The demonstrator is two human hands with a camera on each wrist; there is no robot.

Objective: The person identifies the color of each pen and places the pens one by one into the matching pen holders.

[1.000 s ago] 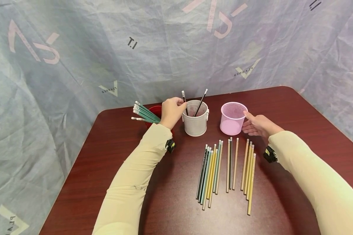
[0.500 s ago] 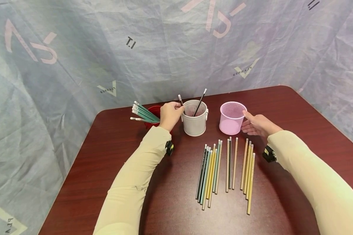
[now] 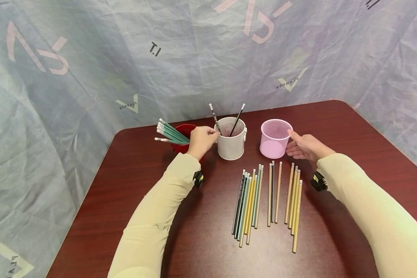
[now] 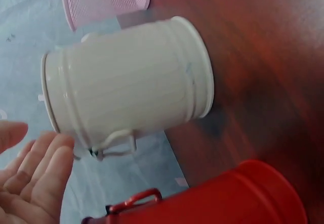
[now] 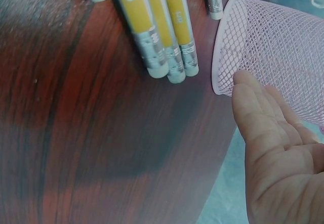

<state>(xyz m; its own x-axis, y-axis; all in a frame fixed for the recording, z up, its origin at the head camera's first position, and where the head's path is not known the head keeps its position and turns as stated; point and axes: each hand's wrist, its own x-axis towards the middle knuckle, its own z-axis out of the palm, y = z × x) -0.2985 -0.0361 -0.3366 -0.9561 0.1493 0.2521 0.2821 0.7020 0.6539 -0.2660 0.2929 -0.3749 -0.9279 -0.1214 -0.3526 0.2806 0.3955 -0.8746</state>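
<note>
My left hand (image 3: 201, 141) is at the left rim of a white metal bucket (image 3: 230, 148). In the left wrist view its thumb and fingers (image 4: 55, 168) are apart, with no pencil visible between them. A dark pencil (image 3: 213, 116) leans left in the bucket, right by the fingertips. Another black pencil (image 3: 237, 120) leans right in the same bucket. My right hand (image 3: 307, 147) rests against the right side of a pink mesh cup (image 3: 273, 148), thumb at its rim and fingers straight along the mesh (image 5: 283, 57).
A red bucket (image 4: 228, 198) with several green pencils (image 3: 172, 134) stands left of the white one, partly behind my left hand. Several dark, green and yellow pencils (image 3: 246, 204) lie in front on the brown table (image 3: 125, 177), with yellow pencils (image 3: 293, 200) farther right. Grey cloth hangs behind.
The pencil at the white bucket's left rim, earlier at my left fingertips, dipped and now leans left with its eraser end higher. My left hand has lowered slightly. My right hand stays put.
</note>
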